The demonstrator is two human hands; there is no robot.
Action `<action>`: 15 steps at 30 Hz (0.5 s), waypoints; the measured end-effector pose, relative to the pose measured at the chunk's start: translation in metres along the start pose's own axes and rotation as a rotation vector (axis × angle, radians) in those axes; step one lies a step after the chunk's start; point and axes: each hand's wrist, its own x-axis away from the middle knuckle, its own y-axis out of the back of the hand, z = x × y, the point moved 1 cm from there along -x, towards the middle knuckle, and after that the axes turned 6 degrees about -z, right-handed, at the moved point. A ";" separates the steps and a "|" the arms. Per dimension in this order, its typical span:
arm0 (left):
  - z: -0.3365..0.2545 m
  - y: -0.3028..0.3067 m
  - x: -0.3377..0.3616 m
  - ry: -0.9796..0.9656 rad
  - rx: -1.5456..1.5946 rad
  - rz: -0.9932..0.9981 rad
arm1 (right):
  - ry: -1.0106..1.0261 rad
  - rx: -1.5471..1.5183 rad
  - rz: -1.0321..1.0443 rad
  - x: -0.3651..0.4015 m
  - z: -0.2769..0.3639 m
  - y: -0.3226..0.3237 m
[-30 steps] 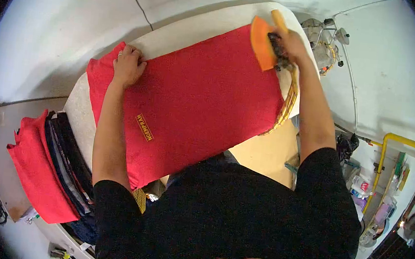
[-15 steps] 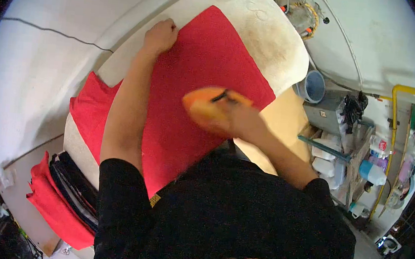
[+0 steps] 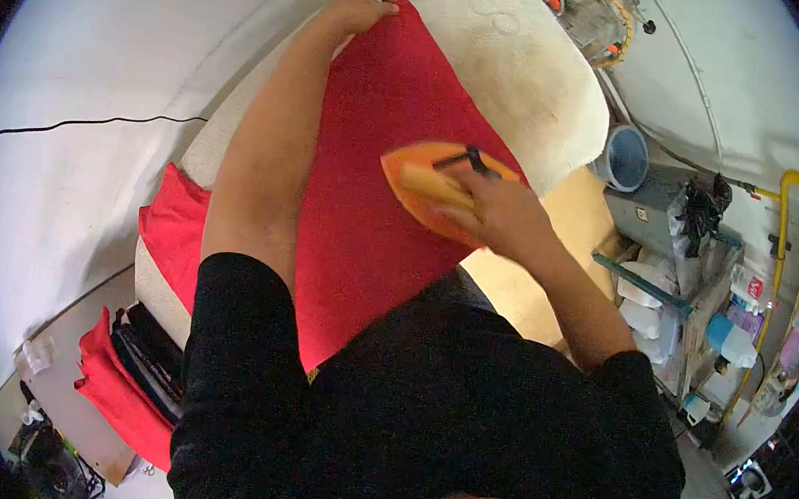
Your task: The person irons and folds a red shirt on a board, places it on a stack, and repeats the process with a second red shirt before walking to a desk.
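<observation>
Red cloth [image 3: 366,198] lies across the padded bench [image 3: 531,79]; right hand [image 3: 504,216] closed around an orange iron [image 3: 415,186] at frame centre, left hand [image 3: 360,5] curled on the cloth's top corner, grip unclear.

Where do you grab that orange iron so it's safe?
By the handle on top, coming down from above, as the right hand does. The orange iron lies flat, underside pressed on the red cloth, so only its top faces up.
</observation>
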 end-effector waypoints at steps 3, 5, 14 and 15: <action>0.006 0.014 -0.008 0.004 0.149 0.163 | 0.103 0.050 -0.252 -0.079 -0.009 0.009; 0.003 0.027 0.007 0.033 0.226 0.131 | 0.088 0.069 -0.299 -0.128 -0.006 0.038; 0.116 0.091 0.218 0.123 -0.228 0.135 | 0.324 0.112 -0.120 -0.159 0.000 0.057; 0.126 0.096 0.240 0.134 -0.290 0.168 | 0.378 0.141 -0.074 -0.163 0.007 0.055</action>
